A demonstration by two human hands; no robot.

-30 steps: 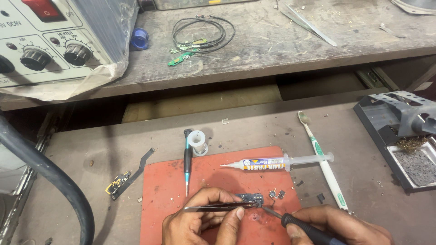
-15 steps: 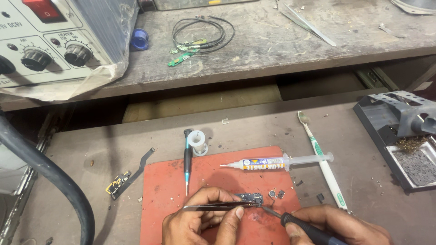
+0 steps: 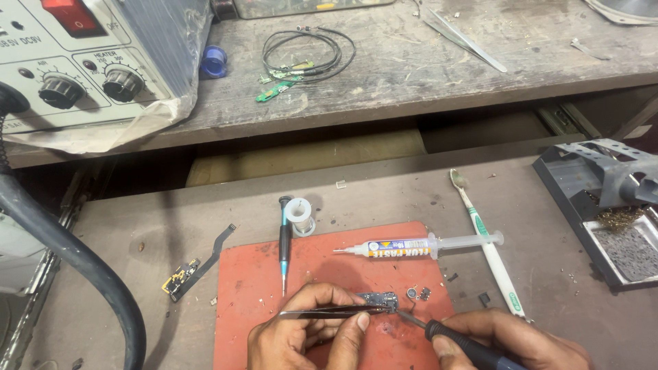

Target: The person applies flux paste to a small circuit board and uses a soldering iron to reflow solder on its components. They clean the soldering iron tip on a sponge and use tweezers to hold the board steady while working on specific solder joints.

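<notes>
My left hand grips thin metal tweezers whose tips pinch a small dark circuit board on the red work mat. My right hand holds a soldering iron with a dark handle; its tip touches the board's right edge. Both hands rest low at the frame's bottom edge, partly cut off.
On the mat lie a small blue-tipped screwdriver, a flux syringe and tiny loose parts. A solder spool, toothbrush, flex cable, iron stand, thick black hose, rework station and coiled wire surround it.
</notes>
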